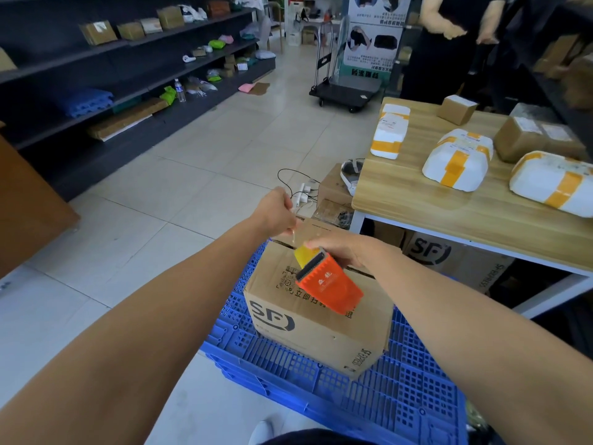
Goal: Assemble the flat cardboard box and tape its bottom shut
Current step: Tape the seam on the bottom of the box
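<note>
Our right hand (346,248) curls round the orange tape cutter (329,285), just above the box (314,319) that sits on the blue pallet (401,396) under both hands. Our left hand (276,210) is farther out, over the box's far edge, and seems to pinch the end of the clear tape (293,233). The dark slit (282,244) between the flaps runs crossways under the right hand; the floor (160,220) is open beyond the left hand, and the desk (449,200) stands close by the right.

Assembled brown SF box (316,327) sits on blue pallet (401,396).
</note>
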